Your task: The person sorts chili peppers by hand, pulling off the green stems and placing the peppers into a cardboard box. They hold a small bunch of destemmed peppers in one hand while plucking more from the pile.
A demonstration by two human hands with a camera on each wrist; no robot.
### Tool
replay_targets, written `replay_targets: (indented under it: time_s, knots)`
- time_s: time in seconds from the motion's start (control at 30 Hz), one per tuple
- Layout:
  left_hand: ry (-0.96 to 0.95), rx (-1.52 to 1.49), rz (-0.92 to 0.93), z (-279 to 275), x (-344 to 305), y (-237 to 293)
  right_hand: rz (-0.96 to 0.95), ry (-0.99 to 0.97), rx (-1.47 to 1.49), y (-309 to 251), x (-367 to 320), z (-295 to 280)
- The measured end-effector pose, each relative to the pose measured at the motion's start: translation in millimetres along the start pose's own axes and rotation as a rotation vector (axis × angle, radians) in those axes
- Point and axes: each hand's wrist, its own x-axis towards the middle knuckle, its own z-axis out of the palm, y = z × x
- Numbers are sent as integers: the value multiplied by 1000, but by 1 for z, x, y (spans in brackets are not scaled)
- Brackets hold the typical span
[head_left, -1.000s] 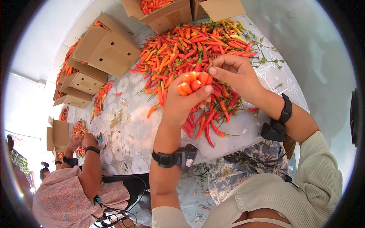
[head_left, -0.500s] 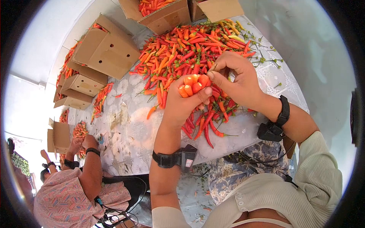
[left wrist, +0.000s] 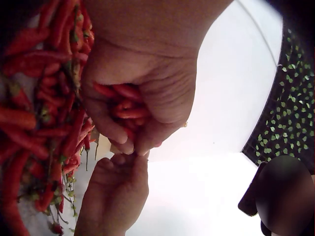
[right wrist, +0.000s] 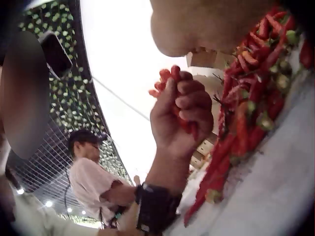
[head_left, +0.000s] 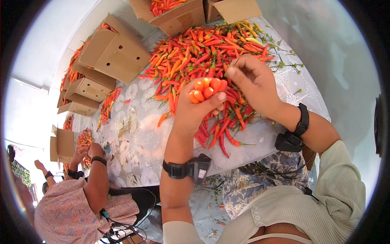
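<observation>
My left hand (head_left: 194, 110) grips a bunch of red-orange chili peppers (head_left: 208, 90), their pale, stemless tops standing above the curled fingers. In the left wrist view, red chilies (left wrist: 129, 110) show inside the curl of that hand. Just right of the bunch, my right hand (head_left: 258, 83) pinches a small green chili stem (head_left: 227, 75) between thumb and bent fingers. Under and beyond both hands spreads a large heap of red, orange and yellow chilies (head_left: 191, 53), many with green stems on.
Loose green stems (head_left: 280, 64) lie along the table's right side. Cardboard boxes (head_left: 118, 53) of chilies stand at the left, and another box (head_left: 178, 20) at the back. To the left, another person (head_left: 69, 211) handles chilies at the same table (head_left: 142, 142).
My right hand has drawn from the tops of the bunch slightly up and right, with the small stem at its fingertips. The left hand keeps its hold on the chilies.
</observation>
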Motion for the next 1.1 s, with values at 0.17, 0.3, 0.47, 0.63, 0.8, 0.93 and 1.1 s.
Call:
replay_targets:
  time_s: [0.17, 0.3, 0.47, 0.63, 0.8, 0.93, 1.1]
  knots:
    - [-2, 4, 80, 1, -2, 2, 277, 148, 143, 33, 25, -20]
    - [54, -42, 117, -6, 1, 3, 147, 325, 172, 35, 30, -18]
    - [242, -190, 149, -2, -1, 8, 30, 153, 22, 23, 22, -21]
    - [248, -175, 154, -4, 2, 7, -259, -72, -670, 26, 22, -19]
    - [202, -136, 120, -1, 4, 3, -244, -165, -698, 37, 19, -17]
    - [201, -146, 108, 0, 4, 2, -225, -257, -670, 34, 19, -20]
    - [227, -143, 97, -3, 6, 0, -81, -195, -543, 29, 20, -17]
